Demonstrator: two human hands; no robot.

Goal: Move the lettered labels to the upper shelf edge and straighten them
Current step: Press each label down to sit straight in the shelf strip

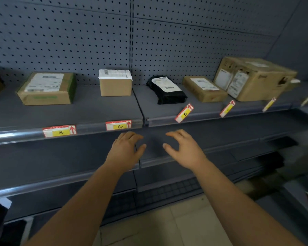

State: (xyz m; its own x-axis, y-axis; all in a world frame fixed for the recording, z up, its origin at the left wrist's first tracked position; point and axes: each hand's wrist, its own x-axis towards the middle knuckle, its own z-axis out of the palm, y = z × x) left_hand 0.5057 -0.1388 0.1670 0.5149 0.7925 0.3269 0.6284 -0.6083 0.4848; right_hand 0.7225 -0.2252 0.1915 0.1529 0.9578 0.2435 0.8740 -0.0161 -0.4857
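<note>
At frame centre, the left hand [126,148] and right hand [183,148] are hovering wide and empty below the upper shelf edge [96,129]; labels B [60,131] and C [119,125] are sitting level there, while label D [184,113], right of centre, is tilting, awaiting straightening.

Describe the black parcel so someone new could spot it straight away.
Start at the upper shelf in front of the grey pegboard wall, where the parcels sit in a row. The black parcel lies just right of the shelf joint; it is the only dark soft bag among brown boxes.
</note>
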